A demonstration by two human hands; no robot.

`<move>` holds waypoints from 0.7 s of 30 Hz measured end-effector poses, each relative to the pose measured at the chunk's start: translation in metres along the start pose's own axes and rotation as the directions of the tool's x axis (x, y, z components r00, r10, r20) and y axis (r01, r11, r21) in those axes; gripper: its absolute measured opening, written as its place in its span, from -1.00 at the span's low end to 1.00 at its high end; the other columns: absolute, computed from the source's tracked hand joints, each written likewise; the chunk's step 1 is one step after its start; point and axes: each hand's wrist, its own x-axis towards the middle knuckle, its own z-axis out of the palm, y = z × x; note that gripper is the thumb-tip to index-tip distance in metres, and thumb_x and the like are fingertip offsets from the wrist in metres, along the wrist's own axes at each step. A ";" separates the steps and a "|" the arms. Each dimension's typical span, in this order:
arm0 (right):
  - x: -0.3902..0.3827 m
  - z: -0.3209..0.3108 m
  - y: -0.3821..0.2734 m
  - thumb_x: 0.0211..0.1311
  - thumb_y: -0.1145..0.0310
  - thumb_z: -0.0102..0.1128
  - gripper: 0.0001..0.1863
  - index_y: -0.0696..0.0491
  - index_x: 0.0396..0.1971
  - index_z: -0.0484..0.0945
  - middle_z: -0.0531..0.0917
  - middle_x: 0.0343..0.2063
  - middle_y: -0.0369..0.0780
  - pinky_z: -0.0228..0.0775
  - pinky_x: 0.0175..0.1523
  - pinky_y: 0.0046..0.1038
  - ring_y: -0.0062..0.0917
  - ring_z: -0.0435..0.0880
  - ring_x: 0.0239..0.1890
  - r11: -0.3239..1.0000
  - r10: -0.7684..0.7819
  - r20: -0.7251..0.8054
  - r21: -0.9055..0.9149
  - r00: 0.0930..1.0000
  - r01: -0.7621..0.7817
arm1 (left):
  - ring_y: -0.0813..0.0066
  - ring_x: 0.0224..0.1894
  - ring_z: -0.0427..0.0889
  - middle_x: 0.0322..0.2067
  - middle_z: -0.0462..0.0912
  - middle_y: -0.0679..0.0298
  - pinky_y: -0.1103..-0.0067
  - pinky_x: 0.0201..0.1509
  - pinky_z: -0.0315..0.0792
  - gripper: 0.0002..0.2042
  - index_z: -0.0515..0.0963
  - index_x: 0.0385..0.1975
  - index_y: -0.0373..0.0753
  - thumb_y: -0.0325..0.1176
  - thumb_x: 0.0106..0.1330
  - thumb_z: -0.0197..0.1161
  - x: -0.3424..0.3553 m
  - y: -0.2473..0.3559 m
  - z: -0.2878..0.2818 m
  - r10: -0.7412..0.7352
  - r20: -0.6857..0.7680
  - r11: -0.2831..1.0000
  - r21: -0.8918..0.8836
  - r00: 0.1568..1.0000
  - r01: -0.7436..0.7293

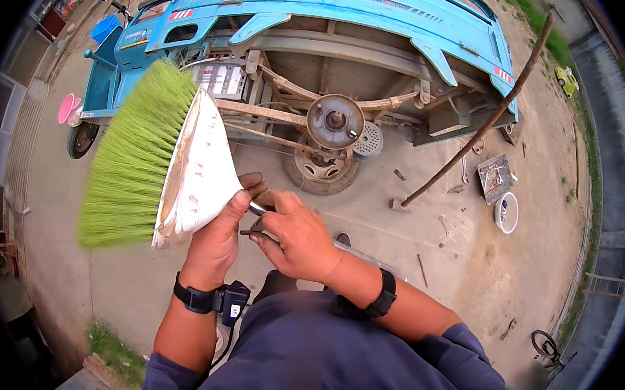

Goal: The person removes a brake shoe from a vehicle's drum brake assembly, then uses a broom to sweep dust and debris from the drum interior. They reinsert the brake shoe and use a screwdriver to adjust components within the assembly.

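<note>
Broom head (190, 179), just one, left of centre, green bristles, left hand's (214, 240) grip wrapped round its white neck. Right hand (298, 237) pinches one thin dark rod (250, 233) mid-frame. One blue cargo vehicle (383, 10) up top, red-on-yellow lettering on its side. One white bucket (499, 217) over right.

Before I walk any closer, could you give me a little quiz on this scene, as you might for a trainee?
1. What colour are the bristles of the broom head: A red, B green or C black?
2. True or false: the left hand grips the bristles.
3. Fill in: in the picture, the white bucket is to the ____ of the long wooden stick.

Key: 1 B; 2 false, it holds the white base; 3 right.
</note>
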 end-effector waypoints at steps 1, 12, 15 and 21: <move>-0.001 -0.004 0.002 0.06 0.40 0.47 -0.76 0.09 -0.33 0.56 0.52 0.00 -0.02 0.45 0.02 -0.15 -0.05 0.52 -0.02 1.000 0.022 0.053 0.015 0.998 -0.022 | 0.18 0.11 0.65 0.06 0.64 0.01 0.29 0.27 0.49 -0.48 0.35 0.33 -0.29 -0.35 0.43 0.35 0.002 0.005 0.010 0.044 -0.062 0.999 -0.013 0.997 -0.045; -0.072 -0.167 0.115 0.16 0.44 0.42 -0.83 0.11 -0.32 0.59 0.59 0.04 -0.04 0.43 0.16 -0.19 -0.08 0.53 0.11 0.984 0.179 0.132 -0.035 0.975 -0.176 | 0.64 -0.52 0.45 -0.39 0.57 0.32 0.65 -0.48 0.36 -0.71 0.54 -0.06 -0.31 -0.23 0.44 0.37 0.031 0.094 0.014 0.452 -0.317 0.740 0.655 0.834 -0.152; -0.119 -0.226 0.167 0.17 0.48 0.39 -0.85 0.14 -0.31 0.59 0.61 -0.02 -0.04 0.47 0.13 -0.23 -0.11 0.59 0.06 0.948 0.300 0.062 -0.130 0.952 -0.290 | 0.69 -0.51 0.45 -0.51 0.52 0.42 0.66 -0.46 0.38 -0.64 0.57 -0.08 -0.36 -0.20 0.36 0.45 0.023 0.068 0.038 0.427 -0.355 0.517 0.850 0.832 0.098; -0.180 -0.300 0.213 0.15 0.54 0.39 -0.87 0.15 -0.31 0.63 0.64 -0.06 -0.10 0.49 0.12 -0.28 -0.19 0.63 0.02 0.865 0.480 -0.096 -0.118 0.872 -0.488 | 0.56 -0.46 0.60 -0.28 0.73 0.18 0.53 -0.33 0.53 -0.58 0.48 0.11 -0.43 -0.35 0.35 0.40 0.001 -0.009 0.080 0.167 -0.454 0.410 0.839 0.875 0.358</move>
